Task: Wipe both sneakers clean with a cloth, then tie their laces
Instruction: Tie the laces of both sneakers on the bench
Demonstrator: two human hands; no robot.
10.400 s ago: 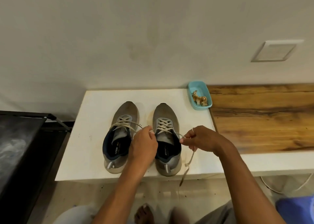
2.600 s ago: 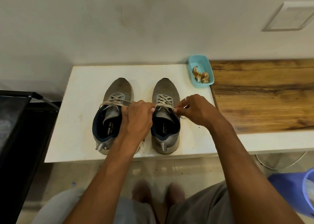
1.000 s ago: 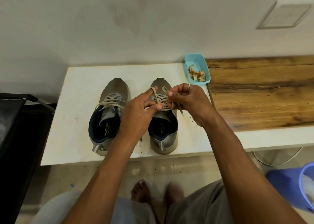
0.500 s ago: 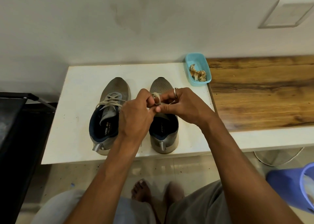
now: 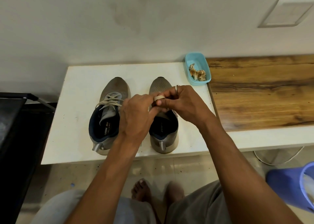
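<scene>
Two grey sneakers with dark blue linings stand side by side on a white table (image 5: pixel 73 122), toes toward the wall. The left sneaker (image 5: pixel 108 115) shows its pale laces crossed over the tongue. Over the right sneaker (image 5: pixel 163 130) my two hands meet. My left hand (image 5: pixel 136 118) and my right hand (image 5: pixel 181 101) both pinch the pale lace (image 5: pixel 158 97) of that shoe, a short loop of it showing between the fingertips. The hands hide the rest of that shoe's lacing. No cloth is visible.
A small turquoise tub (image 5: pixel 198 71) holding pale scraps sits at the table's back right corner. A wooden top (image 5: pixel 263 91) adjoins on the right. A black frame (image 5: pixel 17 122) stands on the left, a blue bucket (image 5: pixel 295 189) on the floor at lower right.
Ten seconds ago my hands held the lace ends wide apart over the right sneaker. They have since come together and now pinch a small loop close between them.
</scene>
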